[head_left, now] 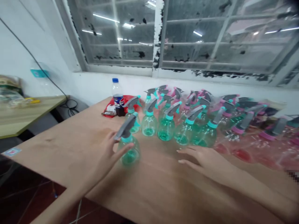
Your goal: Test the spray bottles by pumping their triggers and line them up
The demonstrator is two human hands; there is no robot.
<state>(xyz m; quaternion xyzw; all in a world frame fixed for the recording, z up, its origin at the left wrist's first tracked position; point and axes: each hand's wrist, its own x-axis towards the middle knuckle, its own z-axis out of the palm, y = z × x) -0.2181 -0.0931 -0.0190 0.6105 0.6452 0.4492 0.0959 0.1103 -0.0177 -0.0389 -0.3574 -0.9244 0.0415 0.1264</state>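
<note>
My left hand (114, 152) is wrapped around a clear green spray bottle (130, 155) with a grey and teal trigger head. The bottle is upright at the front left of the group; whether its base touches the table I cannot tell. My right hand (198, 155) is over the table with its fingers stretched out and apart, holding nothing. Just beyond its fingertips stand more green spray bottles (166, 129) in rows. Red spray bottles (244, 152) with pink collars stand to the right, blurred.
A cola bottle (118, 99) with a blue cap stands at the back left beside a red plastic bag (129, 100). The wooden table (58, 155) ends at a front left edge. Another table (28, 115) and a hanging black cable (35, 59) are at the left. A barred window (121, 34) is behind.
</note>
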